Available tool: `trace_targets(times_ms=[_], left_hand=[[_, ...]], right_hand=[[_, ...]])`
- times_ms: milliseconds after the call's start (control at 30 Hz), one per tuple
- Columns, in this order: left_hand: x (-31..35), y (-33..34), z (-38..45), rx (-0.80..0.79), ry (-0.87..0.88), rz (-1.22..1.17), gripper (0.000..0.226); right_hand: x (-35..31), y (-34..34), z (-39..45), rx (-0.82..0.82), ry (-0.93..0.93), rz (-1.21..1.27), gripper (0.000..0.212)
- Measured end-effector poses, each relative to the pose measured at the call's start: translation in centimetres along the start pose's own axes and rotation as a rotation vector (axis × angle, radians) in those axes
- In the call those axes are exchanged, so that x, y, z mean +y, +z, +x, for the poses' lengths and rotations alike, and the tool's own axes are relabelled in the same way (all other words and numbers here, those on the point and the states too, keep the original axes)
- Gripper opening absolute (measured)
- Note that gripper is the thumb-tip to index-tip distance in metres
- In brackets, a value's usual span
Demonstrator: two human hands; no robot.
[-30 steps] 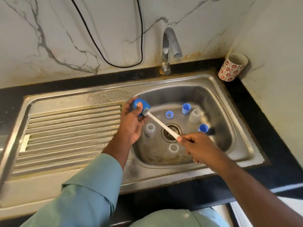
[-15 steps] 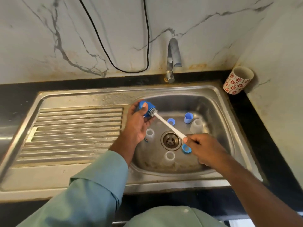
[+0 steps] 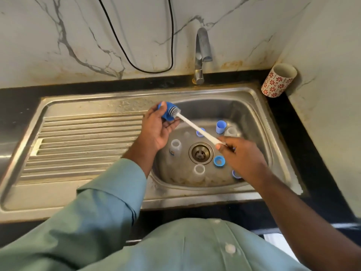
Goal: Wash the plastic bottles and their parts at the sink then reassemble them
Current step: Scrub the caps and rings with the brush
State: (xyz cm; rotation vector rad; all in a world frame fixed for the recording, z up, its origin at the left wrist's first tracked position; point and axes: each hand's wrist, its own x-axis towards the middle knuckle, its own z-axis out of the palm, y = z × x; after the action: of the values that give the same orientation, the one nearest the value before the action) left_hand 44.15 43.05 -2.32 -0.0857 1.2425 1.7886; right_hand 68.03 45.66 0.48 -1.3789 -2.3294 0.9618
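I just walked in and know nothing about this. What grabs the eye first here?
Over the steel sink, the left hand holds a blue cap while the right hand works a white brush into it. Below them, clear bottles and blue parts stand scattered around the drain. A red-flowered cup stands in the far right corner.

Bottles [image 3: 175, 146] and caps [image 3: 219, 160] ring the drain [image 3: 201, 152], crowding the sink [image 3: 259, 122] floor; the ribbed drainboard [image 3: 88, 145] lies open.

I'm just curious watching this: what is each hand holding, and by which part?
The left hand grips a blue cap round its outer side. The right hand pinches a white brush at the end of its handle, its bristles inside the cap.
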Motion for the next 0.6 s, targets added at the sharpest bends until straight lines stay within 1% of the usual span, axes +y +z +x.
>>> trace_targets(times_ms=[67, 133, 167, 200, 233, 267, 300, 333, 367, 433, 533, 600], left_hand=[[-0.1, 0.0, -0.2, 0.012, -0.013, -0.001, 0.038], [0.2, -0.1, -0.2, 0.057, -0.004, 0.030, 0.040], [0.1, -0.2, -0.2, 0.078, 0.011, 0.067, 0.038], [0.0, -0.4, -0.2, 0.092, 0.028, 0.115, 0.034], [-0.2, -0.5, -0.3, 0.097, 0.042, 0.162, 0.032], [-0.4, -0.5, -0.5, 0.087, 0.058, 0.189, 0.030], [-0.4, -0.4, -0.6, 0.071, 0.073, 0.200, 0.029], [-0.3, -0.3, -0.6, 0.060, 0.082, 0.192, 0.027], [-0.2, -0.2, -0.7, 0.055, 0.092, 0.188, 0.025], [-0.2, -0.3, -0.7, 0.052, 0.106, 0.173, 0.027], [-0.8, -0.8, -0.8, 0.030, 0.117, 0.135, 0.031], [-0.7, -0.7, -1.1, -0.008, 0.130, 0.114, 0.026]], right_hand=[[-0.6, -0.1, -0.1, 0.009, -0.084, -0.214, 0.027], [-0.7, 0.3, -0.5, 0.040, -0.254, -0.452, 0.040], [-0.3, 0.4, -0.6, 0.086, -0.321, -0.523, 0.044], [-0.1, 0.3, -0.6, 0.121, -0.344, -0.596, 0.043], [-0.1, 0.1, -0.6, 0.157, -0.317, -0.678, 0.039], [-0.3, -0.2, -0.4, 0.157, -0.249, -0.717, 0.035], [-0.5, -0.4, -0.5, 0.102, -0.151, -0.693, 0.034], [-0.7, -0.3, -0.7, 0.001, -0.075, -0.614, 0.034], [-0.8, -0.3, -1.3, -0.091, -0.034, -0.523, 0.034], [-1.1, -0.3, -2.1, -0.194, -0.006, -0.361, 0.032], [-1.0, -1.0, -1.4, -0.250, 0.018, -0.196, 0.027], [-0.7, -1.0, -0.7, -0.201, 0.079, -0.024, 0.021]])
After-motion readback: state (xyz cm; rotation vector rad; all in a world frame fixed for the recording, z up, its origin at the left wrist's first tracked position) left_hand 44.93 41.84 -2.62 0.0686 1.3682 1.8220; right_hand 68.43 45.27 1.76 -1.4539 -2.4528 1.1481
